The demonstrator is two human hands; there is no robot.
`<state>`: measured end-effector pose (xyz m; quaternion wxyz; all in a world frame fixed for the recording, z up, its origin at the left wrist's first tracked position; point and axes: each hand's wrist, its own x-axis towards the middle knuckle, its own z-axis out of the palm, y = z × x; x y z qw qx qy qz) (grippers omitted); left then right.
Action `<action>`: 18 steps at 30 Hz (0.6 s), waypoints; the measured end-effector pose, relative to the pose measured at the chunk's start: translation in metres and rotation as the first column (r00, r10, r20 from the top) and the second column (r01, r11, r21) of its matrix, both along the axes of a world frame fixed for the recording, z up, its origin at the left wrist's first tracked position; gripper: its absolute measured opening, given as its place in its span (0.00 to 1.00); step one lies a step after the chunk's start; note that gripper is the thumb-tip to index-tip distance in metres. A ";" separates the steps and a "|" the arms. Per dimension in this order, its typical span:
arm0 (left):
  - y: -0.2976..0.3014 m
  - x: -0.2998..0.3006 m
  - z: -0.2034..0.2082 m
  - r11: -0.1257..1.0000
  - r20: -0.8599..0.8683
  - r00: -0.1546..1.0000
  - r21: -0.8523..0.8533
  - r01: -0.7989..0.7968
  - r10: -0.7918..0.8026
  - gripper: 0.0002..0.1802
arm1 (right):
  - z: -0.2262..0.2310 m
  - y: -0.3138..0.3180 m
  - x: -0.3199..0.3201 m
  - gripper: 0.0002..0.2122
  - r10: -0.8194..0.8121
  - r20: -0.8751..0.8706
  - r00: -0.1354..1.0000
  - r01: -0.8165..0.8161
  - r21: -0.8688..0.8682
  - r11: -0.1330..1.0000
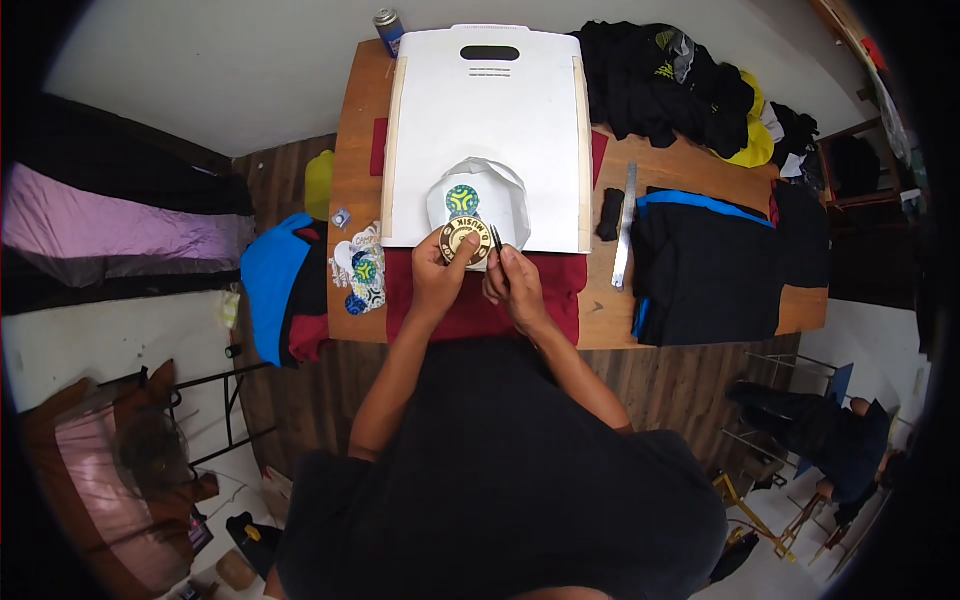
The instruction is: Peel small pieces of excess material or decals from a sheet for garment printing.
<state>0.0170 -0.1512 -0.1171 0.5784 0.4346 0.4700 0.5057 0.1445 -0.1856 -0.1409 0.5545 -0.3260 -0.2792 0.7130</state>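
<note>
While my left hand (437, 275) pinches the round brown-and-cream printed badge (459, 234) over a crumpled whitish sheet (507, 195), my right (518, 290) grips a slim dark tool (495, 238) at its edge. I'd judge it best to turn the badge rather than the tool, in small, steady moves. From this distance I can't make out the tool's tip, and my left thumb covers part of the badge.

A black shirt (510, 460) is worn (short-sleeved, leaving the forearms (395, 378) bare).
</note>
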 end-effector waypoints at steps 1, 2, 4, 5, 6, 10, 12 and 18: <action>0.000 0.000 0.000 1.000 -0.003 1.000 0.004 -0.004 0.004 0.09 | 0.000 0.000 0.000 0.15 0.000 0.000 1.000 0.000 0.000 1.000; 0.000 0.000 -0.001 1.000 -0.002 1.000 0.004 -0.005 0.005 0.09 | 0.000 0.000 0.000 0.15 0.005 0.001 1.000 -0.005 0.000 1.000; 0.001 0.000 -0.002 1.000 -0.005 1.000 -0.002 -0.015 0.015 0.09 | -0.001 -0.001 0.000 0.15 0.011 0.002 1.000 -0.011 0.000 1.000; 0.000 0.001 -0.002 1.000 -0.005 1.000 -0.002 -0.015 0.015 0.09 | -0.002 -0.001 -0.001 0.15 0.008 0.006 1.000 -0.008 -0.003 1.000; 0.000 0.001 -0.001 1.000 0.001 1.000 -0.007 -0.014 0.014 0.09 | -0.002 -0.001 -0.001 0.16 0.006 0.010 1.000 -0.006 -0.006 1.000; 0.000 0.001 -0.001 1.000 0.011 1.000 -0.006 -0.020 0.020 0.09 | -0.001 -0.001 -0.002 0.16 0.006 0.012 1.000 -0.006 0.015 1.000; 0.000 0.000 -0.003 1.000 0.012 1.000 -0.003 -0.019 0.019 0.09 | 0.000 -0.001 -0.002 0.16 0.000 0.012 1.000 0.000 0.008 1.000; 0.000 0.002 -0.001 1.000 0.025 0.999 0.000 -0.027 0.027 0.08 | -0.001 0.000 -0.003 0.16 -0.008 0.000 1.000 0.008 0.023 1.000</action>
